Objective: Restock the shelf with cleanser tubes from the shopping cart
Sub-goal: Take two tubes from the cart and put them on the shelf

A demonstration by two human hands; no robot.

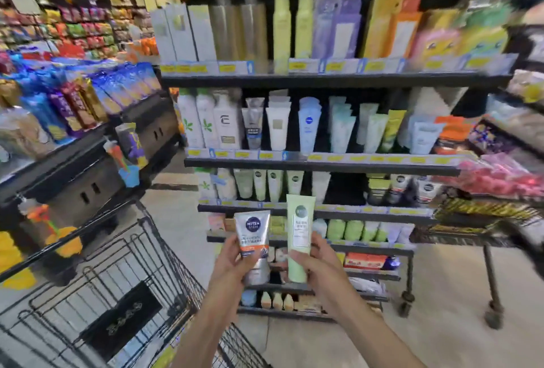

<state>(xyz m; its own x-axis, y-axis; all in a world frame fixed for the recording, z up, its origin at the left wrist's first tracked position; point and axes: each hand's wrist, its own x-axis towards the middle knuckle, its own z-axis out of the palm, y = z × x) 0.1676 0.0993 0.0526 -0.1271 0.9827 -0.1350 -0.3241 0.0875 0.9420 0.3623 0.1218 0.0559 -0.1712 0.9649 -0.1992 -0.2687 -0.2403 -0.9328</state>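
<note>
My left hand [231, 261] grips a grey and white cleanser tube [253, 236] with a dark blue round logo and an orange band, held upright. Beside it, my right hand [316, 264] grips a pale green cleanser tube [299, 230], also upright and a little taller. Both tubes are in front of the black shelf unit [321, 164], at the level of its lower tiers. The wire shopping cart [123, 273] stands at lower left; a dark flat item lies in its basket.
The shelf tiers hold rows of tubes and bottles, with a dark gap [343, 188] on the third tier right of the green tubes. A wheeled rack [488, 279] stands to the right. A snack display [73, 102] fills the left side.
</note>
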